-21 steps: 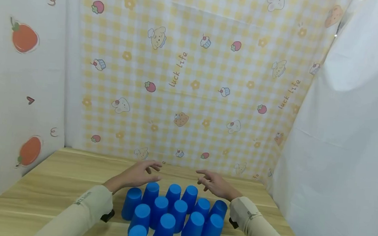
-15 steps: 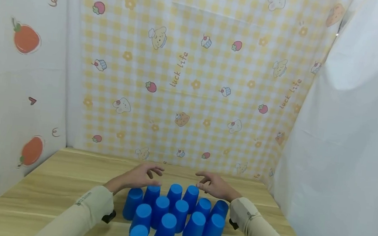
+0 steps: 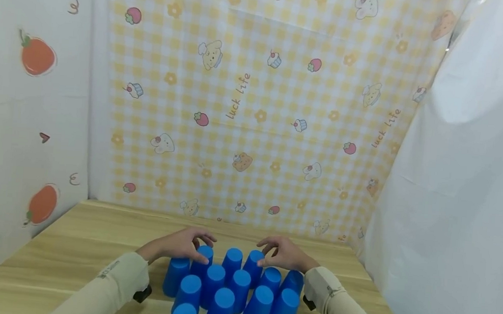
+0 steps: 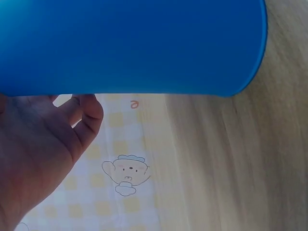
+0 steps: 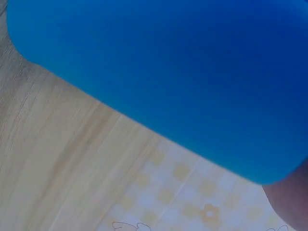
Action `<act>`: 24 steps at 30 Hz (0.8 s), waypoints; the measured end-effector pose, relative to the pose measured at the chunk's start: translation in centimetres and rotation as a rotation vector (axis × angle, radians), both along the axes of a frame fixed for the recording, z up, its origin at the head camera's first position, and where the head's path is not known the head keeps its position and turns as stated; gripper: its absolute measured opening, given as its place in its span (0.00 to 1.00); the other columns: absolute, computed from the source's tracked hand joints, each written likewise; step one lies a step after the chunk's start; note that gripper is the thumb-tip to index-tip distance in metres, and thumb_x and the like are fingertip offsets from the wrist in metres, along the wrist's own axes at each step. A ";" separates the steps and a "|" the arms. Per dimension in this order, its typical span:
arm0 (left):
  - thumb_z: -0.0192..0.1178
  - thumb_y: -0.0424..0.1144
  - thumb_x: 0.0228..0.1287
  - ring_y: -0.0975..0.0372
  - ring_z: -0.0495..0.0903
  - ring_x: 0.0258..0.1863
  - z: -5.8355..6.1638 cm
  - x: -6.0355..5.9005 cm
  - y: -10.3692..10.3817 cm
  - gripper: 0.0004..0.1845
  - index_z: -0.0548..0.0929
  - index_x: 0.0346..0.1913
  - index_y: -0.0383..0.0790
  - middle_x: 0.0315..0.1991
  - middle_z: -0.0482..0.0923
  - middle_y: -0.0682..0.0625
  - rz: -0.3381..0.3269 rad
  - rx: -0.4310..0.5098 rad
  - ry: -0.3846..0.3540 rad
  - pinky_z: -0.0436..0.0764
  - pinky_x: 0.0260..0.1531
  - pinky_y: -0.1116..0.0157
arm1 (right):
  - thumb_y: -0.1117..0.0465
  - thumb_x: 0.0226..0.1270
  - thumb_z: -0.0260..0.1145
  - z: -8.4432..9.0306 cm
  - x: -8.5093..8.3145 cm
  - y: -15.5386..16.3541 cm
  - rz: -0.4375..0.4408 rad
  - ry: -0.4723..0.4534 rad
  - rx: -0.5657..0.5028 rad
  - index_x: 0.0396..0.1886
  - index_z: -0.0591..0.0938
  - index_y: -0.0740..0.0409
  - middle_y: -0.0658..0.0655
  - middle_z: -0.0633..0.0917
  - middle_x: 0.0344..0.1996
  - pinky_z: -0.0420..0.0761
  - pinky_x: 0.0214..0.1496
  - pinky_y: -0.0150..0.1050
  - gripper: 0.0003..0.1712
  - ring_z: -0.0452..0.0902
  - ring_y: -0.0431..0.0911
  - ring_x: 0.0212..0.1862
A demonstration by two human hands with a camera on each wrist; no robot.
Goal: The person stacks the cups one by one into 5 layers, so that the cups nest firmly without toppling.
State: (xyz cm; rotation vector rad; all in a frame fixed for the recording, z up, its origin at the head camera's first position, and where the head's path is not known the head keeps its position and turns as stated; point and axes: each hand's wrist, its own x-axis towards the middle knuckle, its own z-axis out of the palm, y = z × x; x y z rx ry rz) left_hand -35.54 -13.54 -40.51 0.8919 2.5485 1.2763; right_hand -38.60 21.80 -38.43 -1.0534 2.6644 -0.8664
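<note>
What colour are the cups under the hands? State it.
The cups are solid blue, standing upside down on the wooden table. The head view shows them best.

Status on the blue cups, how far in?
Done: nothing visibly stacked; the upside-down blue plastic cups stand clustered on the wooden table.
In hand: the left hand touches a back-row cup; the right hand touches another back-row cup. Neither is lifted.
Left: seemingly every cup.
</note>
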 end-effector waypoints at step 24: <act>0.74 0.46 0.55 0.57 0.74 0.40 -0.1 -0.2 -0.6 0.18 0.83 0.47 0.48 0.42 0.79 0.56 0.027 -0.080 0.071 0.74 0.38 0.58 | 0.54 0.56 0.76 0.6 -0.1 -0.4 -0.003 0.018 0.006 0.49 0.86 0.50 0.46 0.87 0.42 0.82 0.44 0.36 0.19 0.82 0.45 0.42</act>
